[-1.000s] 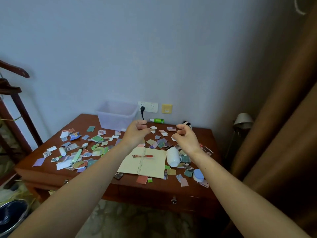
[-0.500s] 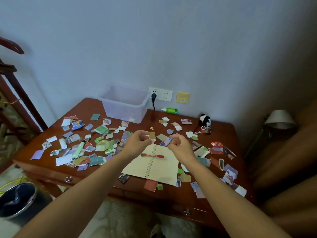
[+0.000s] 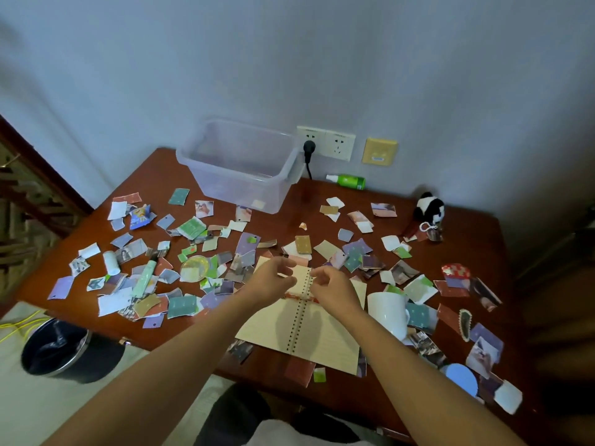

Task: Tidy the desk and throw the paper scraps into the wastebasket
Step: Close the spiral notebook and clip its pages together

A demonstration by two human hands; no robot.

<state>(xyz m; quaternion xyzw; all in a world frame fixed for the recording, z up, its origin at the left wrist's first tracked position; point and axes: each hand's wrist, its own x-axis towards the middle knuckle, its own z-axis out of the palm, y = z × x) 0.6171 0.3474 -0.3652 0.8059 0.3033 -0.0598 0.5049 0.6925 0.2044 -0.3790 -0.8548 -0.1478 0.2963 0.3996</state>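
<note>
Paper scraps [image 3: 191, 227], light, limp and lying flat, are littering the surface [image 3: 467, 226] from nine to three o'clock around a notebook [image 3: 322, 326]; left hand [image 3: 273, 280] and right hand [image 3: 335, 286] are hovering loosely curled, gripping nothing. Pinching edges looks best.

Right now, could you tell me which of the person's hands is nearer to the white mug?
Right. The right hand hovers over the notebook spiral, close beside the white mug. The left hand is over the left page, farther away.
</note>
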